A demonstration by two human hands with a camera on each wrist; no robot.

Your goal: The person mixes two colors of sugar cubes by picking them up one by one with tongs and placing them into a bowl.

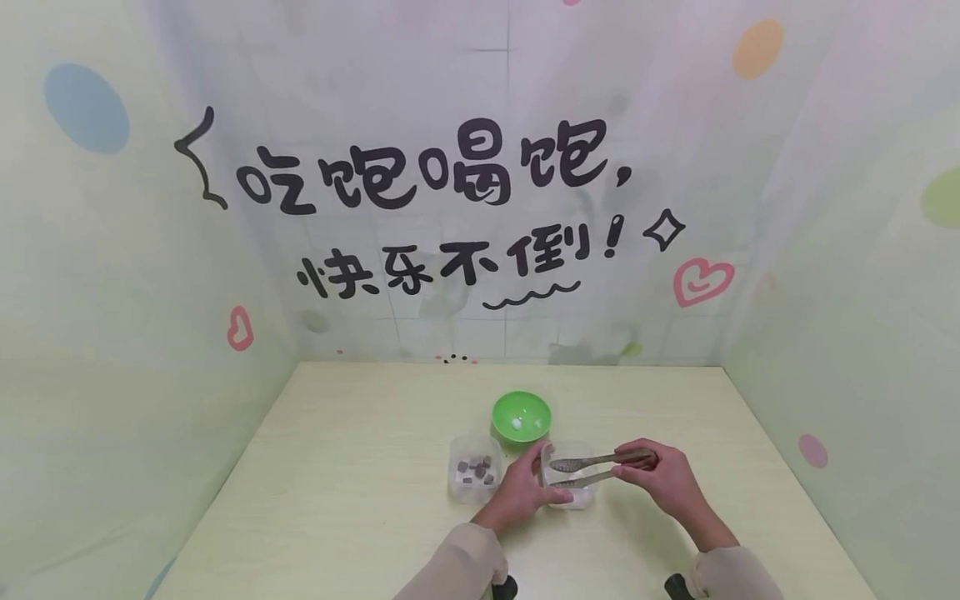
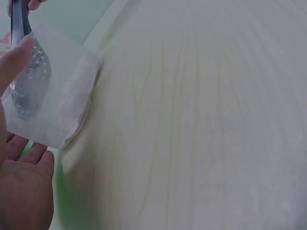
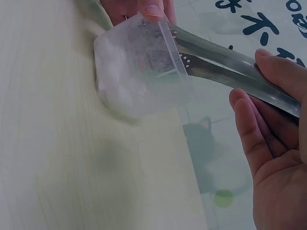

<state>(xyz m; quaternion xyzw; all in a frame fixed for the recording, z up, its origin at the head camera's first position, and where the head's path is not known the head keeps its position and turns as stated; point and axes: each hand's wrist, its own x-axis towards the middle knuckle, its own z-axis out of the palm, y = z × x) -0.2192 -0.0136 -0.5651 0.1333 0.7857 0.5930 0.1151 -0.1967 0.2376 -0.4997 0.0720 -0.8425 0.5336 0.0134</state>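
Observation:
My left hand (image 1: 521, 492) grips a clear plastic tub (image 3: 115, 62), thumb and fingers on its sides near the mouth. The tub is tilted, its mouth turned towards my right hand, and white stuff shows through its wall at the bottom. My right hand (image 1: 667, 479) holds a pair of metal tongs (image 3: 216, 48) between thumb and fingers. Their perforated tips reach inside the tub, slightly apart in the head view. In the left wrist view the perforated end (image 2: 38, 67) of the tongs shows through the cloudy plastic.
Just behind the tub stands a green bowl (image 1: 525, 406) with small white pieces in it. To the left, a second clear tub (image 1: 468, 497) contains several brown cubes (image 1: 481, 472). Printed fabric walls surround the pale wooden table (image 1: 337, 467) at the back and sides.

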